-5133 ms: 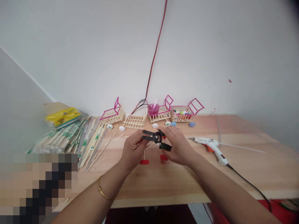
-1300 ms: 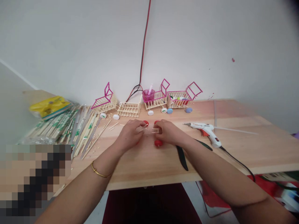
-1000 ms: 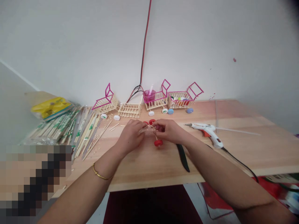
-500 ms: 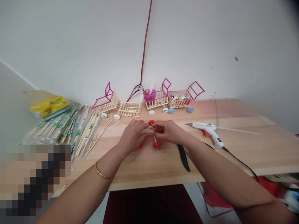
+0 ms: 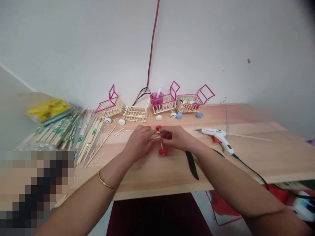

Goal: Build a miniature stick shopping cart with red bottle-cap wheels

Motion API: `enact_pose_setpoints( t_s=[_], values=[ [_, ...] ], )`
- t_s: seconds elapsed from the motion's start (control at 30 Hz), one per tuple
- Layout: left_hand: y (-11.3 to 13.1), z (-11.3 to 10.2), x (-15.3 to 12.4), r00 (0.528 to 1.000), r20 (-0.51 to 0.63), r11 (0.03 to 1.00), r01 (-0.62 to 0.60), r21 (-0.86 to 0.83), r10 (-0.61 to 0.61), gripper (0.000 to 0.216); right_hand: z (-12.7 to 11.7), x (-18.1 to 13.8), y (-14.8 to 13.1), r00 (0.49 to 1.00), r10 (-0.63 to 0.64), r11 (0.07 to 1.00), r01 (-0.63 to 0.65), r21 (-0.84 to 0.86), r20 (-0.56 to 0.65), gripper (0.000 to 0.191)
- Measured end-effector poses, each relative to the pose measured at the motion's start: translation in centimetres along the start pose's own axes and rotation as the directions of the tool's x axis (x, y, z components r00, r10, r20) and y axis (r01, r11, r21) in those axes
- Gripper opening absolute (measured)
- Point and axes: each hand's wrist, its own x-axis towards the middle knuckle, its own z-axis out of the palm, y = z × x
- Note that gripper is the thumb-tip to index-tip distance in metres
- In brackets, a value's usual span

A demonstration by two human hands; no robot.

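Both hands meet over the middle of the surface (image 5: pixel 152 177). The left hand (image 5: pixel 139 141) has its fingers pressed together, pinching the left end of a small stick piece (image 5: pixel 158 135). The right hand (image 5: pixel 177 137) is curled and pinches the same stick piece from the right side. The piece is held just above the surface, between the two sets of fingertips. A thin stick runs from it down to a red cap (image 5: pixel 162 151) at the near end, and that cap is touching or almost touching the surface; can't tell which. Two more red caps (image 5: pixel 158 127) lie just beyond the fingers, partly hidden. A gold bangle (image 5: pixel 104 182) is on the left wrist.

Black pliers (image 5: pixel 192 164) lie on the surface under the right forearm. A white glue gun (image 5: pixel 217 135) lies to the right, nozzle pointing left, with its cord trailing off the near right edge. A pile of wrapped chopsticks (image 5: pixel 71 132) is on the left, with a yellow packet (image 5: pixel 48 109) behind it. Small stick carts (image 5: pixel 136 114) with pink frames stand along the far wall, with a pink cup (image 5: pixel 157 97) among them. White and blue caps (image 5: pixel 179 115) are scattered in front of the carts. A red-black cable (image 5: pixel 150 49) hangs down the wall.
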Motion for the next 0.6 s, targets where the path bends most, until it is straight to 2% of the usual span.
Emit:
enact_pose_setpoints(
  t_s=[0.13,0.6],
  values=[
    [0.07,-0.02,0.14,0.999,0.039,1.000,-0.003,-0.007,0.003,0.022,0.08,0.01,0.06,1.000,-0.007,0.999,0.007,-0.040,-0.005,0.017],
    [0.04,0.13,0.02,0.998,0.061,1.000,-0.003,0.018,0.002,0.021,0.15,-0.04,-0.01,0.999,-0.040,0.996,0.040,-0.081,0.004,0.018]
  ],
)
